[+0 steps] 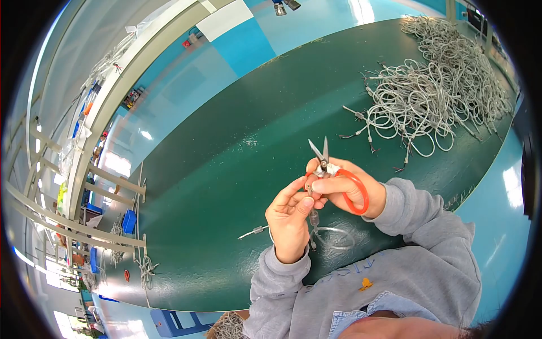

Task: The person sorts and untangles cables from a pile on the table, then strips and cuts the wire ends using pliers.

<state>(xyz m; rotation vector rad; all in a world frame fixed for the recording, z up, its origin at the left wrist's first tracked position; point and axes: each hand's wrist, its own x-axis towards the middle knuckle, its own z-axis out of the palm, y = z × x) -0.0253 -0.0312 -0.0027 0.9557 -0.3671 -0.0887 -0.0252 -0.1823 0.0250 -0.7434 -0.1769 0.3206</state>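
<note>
My right hand (350, 183) holds a pair of scissors (355, 182) with red-orange handles, its slightly parted blades pointing away from me. My left hand (289, 217) pinches a clear-grey cable (314, 217) close to the right fingertips, and the two hands nearly touch. The pinched end is mostly hidden by my fingers. Below the hands the cable loops over the green table (197, 226) near my body. A short cable end with a small connector (258, 230) sticks out to the left of my left hand.
A large tangled heap of grey cables (418, 101) covers the table's far right. Small white scraps (247, 141) lie mid-table. On the left stand a metal frame (113, 107) and a blue bin (129, 221). A blue stool (180, 322) is below the near edge.
</note>
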